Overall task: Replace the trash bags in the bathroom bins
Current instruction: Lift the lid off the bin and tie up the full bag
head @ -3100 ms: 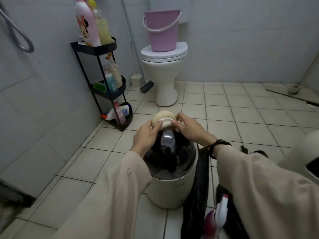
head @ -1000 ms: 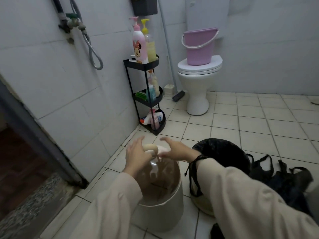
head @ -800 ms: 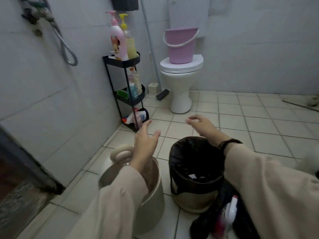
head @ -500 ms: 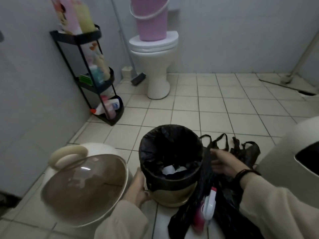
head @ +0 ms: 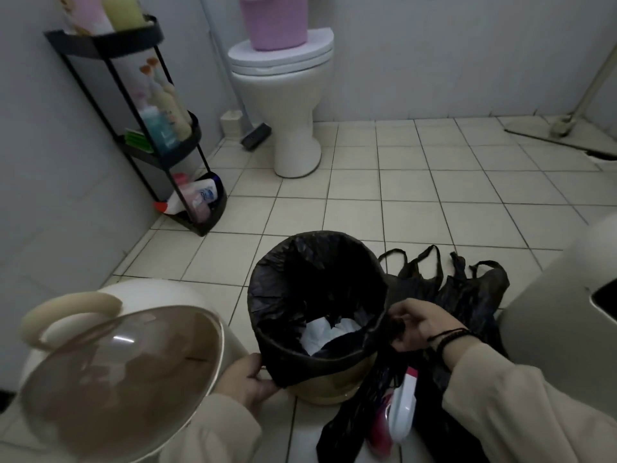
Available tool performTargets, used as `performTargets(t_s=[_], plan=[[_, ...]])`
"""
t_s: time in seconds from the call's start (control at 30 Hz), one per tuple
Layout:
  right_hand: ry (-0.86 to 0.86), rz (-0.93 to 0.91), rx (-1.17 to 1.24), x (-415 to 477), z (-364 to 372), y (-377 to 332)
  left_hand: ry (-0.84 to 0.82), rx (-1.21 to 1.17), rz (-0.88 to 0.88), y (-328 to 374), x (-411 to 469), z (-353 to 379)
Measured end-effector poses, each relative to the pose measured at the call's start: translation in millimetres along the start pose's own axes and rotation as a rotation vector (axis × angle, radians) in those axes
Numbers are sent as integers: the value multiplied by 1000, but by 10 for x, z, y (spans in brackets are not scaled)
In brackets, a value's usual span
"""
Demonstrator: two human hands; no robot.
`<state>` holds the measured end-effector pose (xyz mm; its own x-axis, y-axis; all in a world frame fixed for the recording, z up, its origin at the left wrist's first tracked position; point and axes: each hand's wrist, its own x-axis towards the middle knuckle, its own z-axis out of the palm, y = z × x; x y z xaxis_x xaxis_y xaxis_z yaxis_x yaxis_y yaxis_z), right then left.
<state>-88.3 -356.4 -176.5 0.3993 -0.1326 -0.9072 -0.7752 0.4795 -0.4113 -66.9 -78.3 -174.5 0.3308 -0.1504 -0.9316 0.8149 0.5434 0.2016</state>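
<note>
Tiled bathroom floor; my left hand, right hand pinch black plastic liner of small round bin at seven and three o'clock; peel evenly, lift straight.

Both hands, left hand and right hand, on the black liner rim.

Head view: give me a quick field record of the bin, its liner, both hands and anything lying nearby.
bin: small cream round plastic bin, upright on the tiled floor
liner: black plastic trash bag folded over the rim, white crumpled paper inside
left hand: fingers pinch the liner edge at the near-left rim
right hand: grips the liner edge at the right rim
lid: cream domed lid with brown clear flap, off the bin, to its left
spare bags: black handled plastic bags on the floor to the right
</note>
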Motion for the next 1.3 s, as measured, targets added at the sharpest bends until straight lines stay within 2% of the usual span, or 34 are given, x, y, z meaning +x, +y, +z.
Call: performTargets(t_s=[0.13,0.2,0.27,0.33,0.4,0.43,0.47,0.53,0.57,0.6,0.63,0.7,0.8,0.87,0.9,0.97,1.03,1.1,1.17,1.2,1.27,1.3], plan=[[-21,-97,64,-504,-22,-131,-107,266,-39,-40,-501,52],[-30,-222,103,-803,-2,-223,-54,397,37,-14,-719,101],[-59,-387,179,-1169,15,-342,46,523,237,56,-979,137],[-119,-580,280,-1564,90,-516,28,436,476,170,-1269,245],[-237,-753,350,-2067,170,-647,-182,120,667,313,-1722,393],[-280,-817,326,-2304,215,-679,-326,34,719,339,-1990,452],[-305,-857,231,-2479,263,-698,-430,65,740,369,-2209,510],[-266,-857,-106,-2757,344,-672,-465,391,758,371,-2558,601],[-231,-846,-202,-2869,365,-640,-447,470,778,365,-2671,636],[-193,-860,-172,-2946,371,-633,-410,429,834,393,-2752,663],[-142,-883,-53,-3006,351,-630,-380,288,883,429,-2812,654],[-88,-905,199,-3094,229,-655,-389,41,873,541,-2883,564],[-39,-864,190,-3080,-18,-645,-394,57,826,630,-2907,338],[-11,-778,314,-3087,-167,-609,-380,-53,802,686,-2895,170],[-7,-735,337,-3084,-225,-599,-376,-31,775,694,-2898,100],[3,-692,171,-3111,-294,-550,-338,247,718,679,-2911,16],[31,-715,-84,-3182,-247,-546,-288,440,761,626,-2959,89],[50,-861,-47,-3297,-143,-622,-288,313,868,625,-3070,256],[126,-1020,24,-3459,-1,-686,-165,406,1000,637,-3212,437],[152,-1063,-52,-3527,77,-701,-110,633,1015,610,-3278,510],[149,-1022,-334,-3666,223,-691,-1,1200,920,502,-3450,650],[138,-1007,-404,-3709,289,-694,55,1373,923,445,-3554,714]])
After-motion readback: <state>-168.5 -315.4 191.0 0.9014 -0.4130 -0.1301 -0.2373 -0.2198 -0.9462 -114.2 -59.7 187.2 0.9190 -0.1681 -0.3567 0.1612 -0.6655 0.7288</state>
